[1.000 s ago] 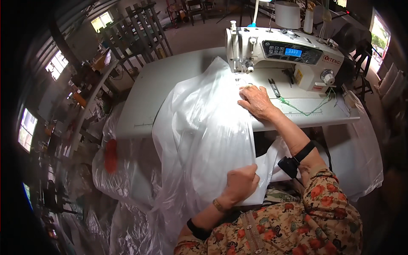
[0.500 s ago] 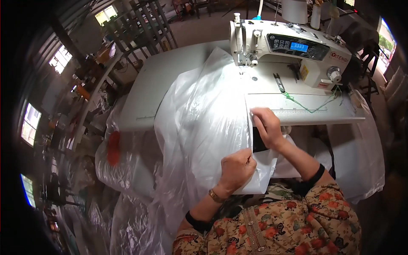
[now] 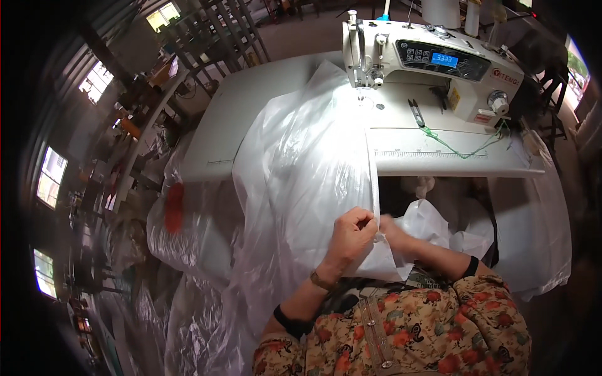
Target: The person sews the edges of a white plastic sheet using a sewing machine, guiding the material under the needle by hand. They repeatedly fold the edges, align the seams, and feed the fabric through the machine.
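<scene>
A translucent white plastic sheet (image 3: 301, 163) runs from under the needle area of the white sewing machine (image 3: 433, 53) down over the table's front edge to my lap. My left hand (image 3: 352, 237) is closed on the sheet's right edge, thumb and fingers pinched together, below the table edge. Close beside it on the right is my right hand (image 3: 395, 233), smeared by motion, its fingertips partly hidden at the same edge. Between the hands and the needle the sheet's edge is drawn nearly straight.
Thread snips (image 3: 416, 113) lie on the machine bed, with green thread (image 3: 461, 152) trailing near them. A ruler scale (image 3: 407, 153) runs along the table front. More plastic sheeting (image 3: 194, 232) with a red patch (image 3: 174, 207) hangs at the left, and pale sheeting (image 3: 533, 232) at the right.
My right hand has come down from the sheet's edge by the table front to beside my left hand. My left hand has risen slightly. The whole view has shifted a little.
</scene>
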`<state>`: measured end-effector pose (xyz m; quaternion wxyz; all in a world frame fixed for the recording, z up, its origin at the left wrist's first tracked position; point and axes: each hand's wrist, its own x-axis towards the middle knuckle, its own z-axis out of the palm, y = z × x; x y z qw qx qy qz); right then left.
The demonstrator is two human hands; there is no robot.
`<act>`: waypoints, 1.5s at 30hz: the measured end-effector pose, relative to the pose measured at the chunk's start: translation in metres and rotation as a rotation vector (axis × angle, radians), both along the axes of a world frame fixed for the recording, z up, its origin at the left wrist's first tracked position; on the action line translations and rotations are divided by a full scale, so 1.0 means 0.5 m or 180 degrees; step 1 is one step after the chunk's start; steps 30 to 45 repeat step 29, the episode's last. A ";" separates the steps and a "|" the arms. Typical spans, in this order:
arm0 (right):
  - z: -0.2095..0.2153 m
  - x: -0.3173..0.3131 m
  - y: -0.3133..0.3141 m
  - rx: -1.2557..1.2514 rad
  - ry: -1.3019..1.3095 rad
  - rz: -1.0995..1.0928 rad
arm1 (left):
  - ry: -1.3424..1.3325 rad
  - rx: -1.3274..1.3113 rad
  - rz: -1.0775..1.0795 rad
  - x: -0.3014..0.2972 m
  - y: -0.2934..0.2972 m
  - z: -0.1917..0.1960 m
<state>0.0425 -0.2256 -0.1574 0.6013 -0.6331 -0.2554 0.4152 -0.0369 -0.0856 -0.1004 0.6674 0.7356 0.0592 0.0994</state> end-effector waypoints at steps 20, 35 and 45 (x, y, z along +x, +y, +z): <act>0.080 0.057 0.022 0.0628 0.0697 -0.0909 | -0.0740 0.2688 0.0658 0.011 -0.054 -0.005; 0.127 0.116 0.032 -0.1144 -0.4489 -0.1060 | -0.0736 0.2962 0.0397 0.008 -0.015 0.007; 0.127 0.116 0.032 -0.1144 -0.4489 -0.1060 | -0.0736 0.2962 0.0397 0.008 -0.015 0.007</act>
